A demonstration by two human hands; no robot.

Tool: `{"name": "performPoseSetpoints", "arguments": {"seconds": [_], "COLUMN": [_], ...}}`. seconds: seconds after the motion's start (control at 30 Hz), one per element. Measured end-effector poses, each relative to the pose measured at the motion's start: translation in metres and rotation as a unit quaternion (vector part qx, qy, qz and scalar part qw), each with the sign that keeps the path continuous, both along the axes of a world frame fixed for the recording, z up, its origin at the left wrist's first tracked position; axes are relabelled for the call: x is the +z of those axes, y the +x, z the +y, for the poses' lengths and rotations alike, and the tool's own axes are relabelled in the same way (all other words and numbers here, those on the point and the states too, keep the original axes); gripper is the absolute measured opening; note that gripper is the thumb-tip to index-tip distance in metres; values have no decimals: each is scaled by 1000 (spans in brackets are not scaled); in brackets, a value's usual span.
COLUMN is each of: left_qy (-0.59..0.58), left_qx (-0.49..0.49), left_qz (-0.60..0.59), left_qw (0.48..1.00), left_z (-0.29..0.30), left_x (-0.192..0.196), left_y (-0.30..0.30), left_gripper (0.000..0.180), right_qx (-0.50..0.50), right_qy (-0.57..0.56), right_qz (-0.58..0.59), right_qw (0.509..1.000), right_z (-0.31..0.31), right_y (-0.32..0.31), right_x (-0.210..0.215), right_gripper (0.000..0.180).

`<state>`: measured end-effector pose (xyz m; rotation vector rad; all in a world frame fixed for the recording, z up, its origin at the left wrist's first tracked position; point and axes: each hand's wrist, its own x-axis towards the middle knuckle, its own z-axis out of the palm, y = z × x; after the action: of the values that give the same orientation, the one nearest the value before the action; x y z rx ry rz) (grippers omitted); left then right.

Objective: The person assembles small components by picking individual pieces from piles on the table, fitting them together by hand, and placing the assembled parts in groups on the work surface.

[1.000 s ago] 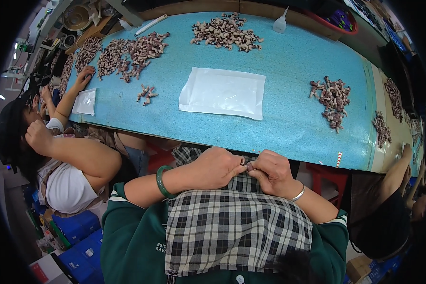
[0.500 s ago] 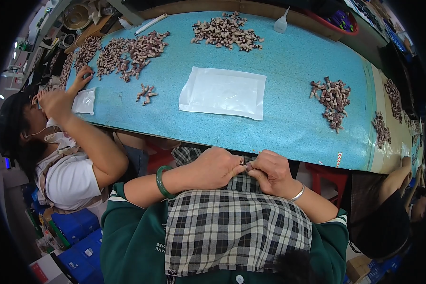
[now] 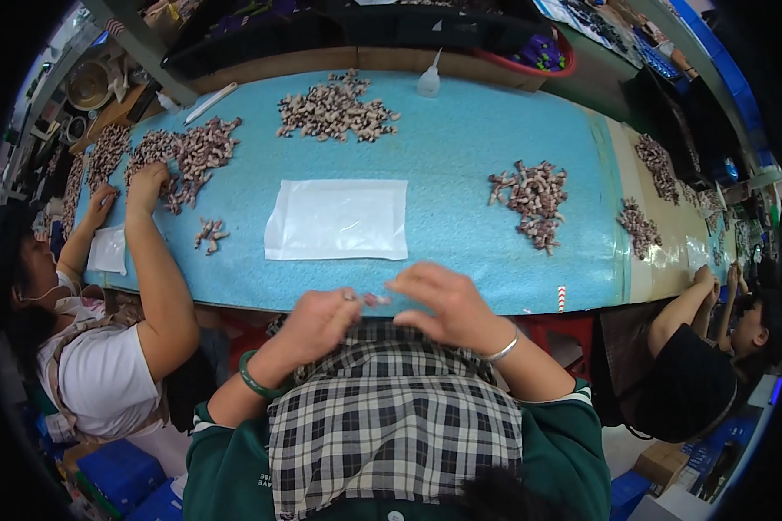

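Note:
My left hand (image 3: 320,323) is closed, pinching a small pinkish-brown and pale knobbly piece (image 3: 374,300) that pokes out past the fingertips, just over the table's near edge. Its exact kind is too blurred to tell. Apart from it, my right hand (image 3: 445,300) has its fingers stretched out with nothing seen between them. Beyond both hands a flat white plastic packet (image 3: 335,220) lies on the blue table mat (image 3: 447,174). A pile of similar dark-and-pale pieces (image 3: 534,204) sits to the right, and another pile (image 3: 334,111) lies at the far middle.
At the left a co-worker's hand (image 3: 150,178) reaches into more piles (image 3: 204,149); a small cluster (image 3: 209,234) lies nearer me. A white dropper bottle (image 3: 429,82), a white stick-like tool (image 3: 210,102) and a red basin (image 3: 567,61) stand along the back. Another person sits at the right.
My hands have come apart and risen toward the table edge; the right one has opened while the left keeps the small piece. The view has shifted, and the co-worker's arm now reaches to the piles.

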<state>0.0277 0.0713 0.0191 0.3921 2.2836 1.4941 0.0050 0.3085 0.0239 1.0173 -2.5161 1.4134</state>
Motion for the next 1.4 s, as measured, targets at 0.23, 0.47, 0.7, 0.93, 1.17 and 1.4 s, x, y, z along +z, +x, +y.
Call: {"name": "performPoseSetpoints", "arguments": {"seconds": [0.23,0.47,0.7,0.93,1.17,1.4], "left_qy": [242,483,167,-359,-379,-213], "left_qx": [361,486,306,49,-3,90], "left_qz": [-66,-141,10,349,377,412], "left_qw": [898,715,937,864,845,881], "left_z": [-92,-134,-61,-6,5,-1], "left_x": [-20,-40,4,2,-14,-10], "left_y": [-39,-49,-97,-190,-214,-215], "left_gripper": [28,23,14,23,20,13], "right_qx": [-276,-326,-324,-330,-231,-274], "right_qy": [238,406,423,401,0,265], "right_qz": [159,171,157,144,-204,-25], "right_qw": [918,837,832,842,951,924], "right_z": [85,72,71,74,77,71], "right_y": [-78,-87,-90,-93,-72,-57], "right_x": [-10,-12,-16,-24,-38,-8], "right_gripper": [21,27,27,23,15,24]}}
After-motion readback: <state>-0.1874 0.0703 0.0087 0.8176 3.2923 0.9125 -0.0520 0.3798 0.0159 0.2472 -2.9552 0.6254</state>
